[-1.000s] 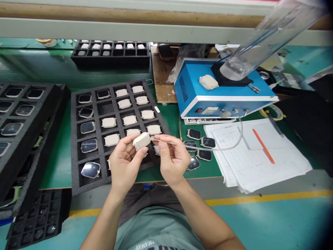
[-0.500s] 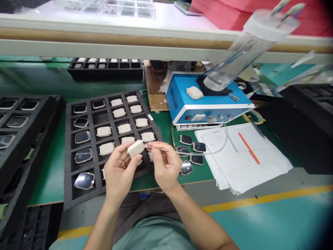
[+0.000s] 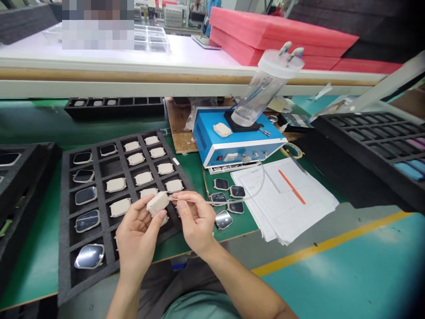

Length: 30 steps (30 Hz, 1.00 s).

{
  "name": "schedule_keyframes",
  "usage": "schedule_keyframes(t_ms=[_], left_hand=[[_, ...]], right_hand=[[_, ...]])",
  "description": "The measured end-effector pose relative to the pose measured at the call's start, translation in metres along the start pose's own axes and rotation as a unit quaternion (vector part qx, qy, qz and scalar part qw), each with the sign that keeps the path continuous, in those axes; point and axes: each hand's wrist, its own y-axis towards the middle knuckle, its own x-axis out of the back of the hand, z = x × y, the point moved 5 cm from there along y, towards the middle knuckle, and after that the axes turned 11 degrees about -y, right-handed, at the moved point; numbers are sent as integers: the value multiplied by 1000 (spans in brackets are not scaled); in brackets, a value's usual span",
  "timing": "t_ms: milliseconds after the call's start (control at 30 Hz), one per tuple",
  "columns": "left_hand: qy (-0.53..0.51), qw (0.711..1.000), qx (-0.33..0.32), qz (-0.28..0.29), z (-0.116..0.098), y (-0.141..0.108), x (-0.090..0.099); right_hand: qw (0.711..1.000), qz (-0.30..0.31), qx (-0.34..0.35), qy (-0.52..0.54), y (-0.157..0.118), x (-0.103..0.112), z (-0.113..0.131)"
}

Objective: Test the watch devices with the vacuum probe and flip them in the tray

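My left hand (image 3: 137, 235) holds a small beige square casing (image 3: 158, 202) above the near edge of a black foam tray (image 3: 99, 168). Pinched in my right hand (image 3: 195, 221) is the end of a thin clear tube (image 3: 232, 200), its tip touching the casing's right side. The tube runs back to a blue box (image 3: 232, 141) that carries a clear cylinder (image 3: 262, 88) and another beige casing (image 3: 222, 130). The tray's cells hold several beige casings and several dark glass-faced pieces.
Several loose dark-faced pieces (image 3: 229, 197) lie by a sheaf of papers (image 3: 285, 199) with an orange pen (image 3: 292, 187). More black foam trays stand at left (image 3: 20, 173), back (image 3: 116, 106) and right (image 3: 375, 141). Red foam sheets (image 3: 282, 40) lie on the upper shelf.
The view has tilted up and swung right, so the shelf and red foam show. Both hands keep the same hold on casing and tube.
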Motion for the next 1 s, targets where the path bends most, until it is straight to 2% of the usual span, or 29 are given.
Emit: schedule_keyframes(t_ms=[1000], left_hand=[[4, 1000, 14, -4, 4, 1, 3]], right_hand=[[1000, 3, 0, -7, 1, 0, 2]])
